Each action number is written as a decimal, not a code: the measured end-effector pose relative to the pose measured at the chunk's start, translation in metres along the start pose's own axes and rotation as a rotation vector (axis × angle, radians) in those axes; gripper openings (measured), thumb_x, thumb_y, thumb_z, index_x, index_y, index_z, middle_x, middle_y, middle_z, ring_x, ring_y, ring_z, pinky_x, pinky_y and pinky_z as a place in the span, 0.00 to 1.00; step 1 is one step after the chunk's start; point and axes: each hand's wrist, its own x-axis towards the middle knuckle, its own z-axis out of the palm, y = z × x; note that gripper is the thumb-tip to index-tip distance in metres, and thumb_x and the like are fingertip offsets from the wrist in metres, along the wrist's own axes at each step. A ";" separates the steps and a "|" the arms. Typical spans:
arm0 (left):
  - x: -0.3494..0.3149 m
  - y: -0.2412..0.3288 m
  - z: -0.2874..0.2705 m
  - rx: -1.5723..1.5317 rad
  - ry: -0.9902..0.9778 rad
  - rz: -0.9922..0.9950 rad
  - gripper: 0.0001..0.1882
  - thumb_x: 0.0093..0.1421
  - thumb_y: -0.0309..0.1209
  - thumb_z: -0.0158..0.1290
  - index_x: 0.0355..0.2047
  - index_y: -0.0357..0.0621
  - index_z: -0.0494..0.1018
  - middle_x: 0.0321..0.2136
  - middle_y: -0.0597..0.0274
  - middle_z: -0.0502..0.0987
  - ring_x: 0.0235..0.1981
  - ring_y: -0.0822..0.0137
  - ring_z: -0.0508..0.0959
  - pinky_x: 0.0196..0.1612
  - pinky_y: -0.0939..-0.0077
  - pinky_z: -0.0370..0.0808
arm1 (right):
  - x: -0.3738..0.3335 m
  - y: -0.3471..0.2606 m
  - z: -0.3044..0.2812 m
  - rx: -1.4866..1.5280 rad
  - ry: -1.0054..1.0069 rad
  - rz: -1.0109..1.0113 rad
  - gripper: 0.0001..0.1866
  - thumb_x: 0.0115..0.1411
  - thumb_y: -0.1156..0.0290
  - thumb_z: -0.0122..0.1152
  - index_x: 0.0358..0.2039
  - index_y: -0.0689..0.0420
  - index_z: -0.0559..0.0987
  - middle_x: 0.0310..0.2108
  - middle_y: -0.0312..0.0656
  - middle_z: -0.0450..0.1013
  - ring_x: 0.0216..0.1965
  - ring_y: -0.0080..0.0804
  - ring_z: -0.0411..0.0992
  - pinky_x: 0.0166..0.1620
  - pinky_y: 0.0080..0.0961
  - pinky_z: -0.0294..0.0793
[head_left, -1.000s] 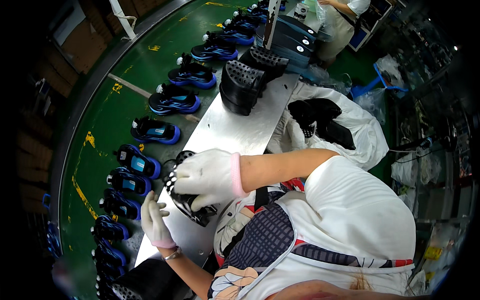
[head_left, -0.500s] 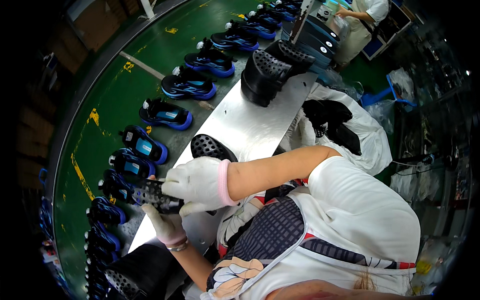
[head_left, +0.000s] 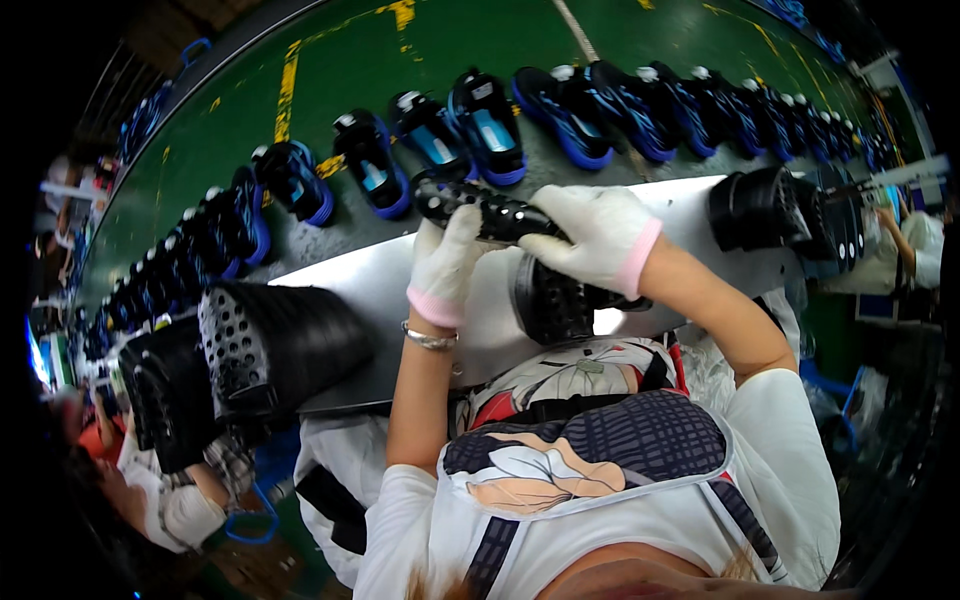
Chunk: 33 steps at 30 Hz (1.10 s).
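Note:
Between my two hands, over the silver metal bench, is a black perforated insole [head_left: 492, 216]. My left hand [head_left: 444, 262], in a white glove with a pink cuff, grips its near side with the thumb on top. My gloved right hand [head_left: 598, 236] pinches its right end. Just below my right hand, a small pile of black perforated insoles [head_left: 552, 303] lies on the bench, partly covered by that hand. Behind the held insole stands a row of black and blue shoes, the nearest being a shoe with a light blue inside [head_left: 490, 128].
Large stacks of black insoles [head_left: 288, 345] sit at the left end of the metal bench [head_left: 385, 300], with another stack [head_left: 752, 210] at its right end. Shoes line the belt along the far side. A co-worker [head_left: 165, 490] is at the lower left, another person [head_left: 925, 245] far right.
The head view has swung round, so the bench now runs across the picture and the left-end stacks show fully. Both hands still hold the insole, with the right hand now at its right end.

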 end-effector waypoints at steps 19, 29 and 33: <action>0.084 -0.027 -0.054 1.569 0.242 0.412 0.13 0.56 0.29 0.54 0.42 0.41 0.73 0.37 0.50 0.73 0.37 0.48 0.74 0.41 0.60 0.72 | 0.198 0.013 -0.016 -0.230 -0.451 0.213 0.25 0.46 0.53 0.55 0.32 0.66 0.80 0.28 0.54 0.76 0.30 0.45 0.75 0.35 0.35 0.74; 0.114 0.009 -0.053 1.652 0.110 -0.398 0.21 0.56 0.48 0.54 0.43 0.48 0.75 0.42 0.52 0.78 0.43 0.49 0.77 0.43 0.59 0.75 | 0.230 -0.008 0.074 -0.406 -0.442 0.277 0.17 0.52 0.70 0.61 0.45 0.53 0.80 0.47 0.44 0.76 0.47 0.39 0.76 0.45 0.34 0.77; 0.121 0.000 -0.073 1.688 0.040 -0.370 0.23 0.55 0.51 0.54 0.42 0.48 0.78 0.39 0.51 0.79 0.41 0.49 0.78 0.43 0.59 0.76 | 0.242 -0.007 0.088 -0.401 -0.418 0.276 0.17 0.52 0.69 0.62 0.44 0.54 0.81 0.46 0.43 0.77 0.47 0.38 0.76 0.44 0.34 0.77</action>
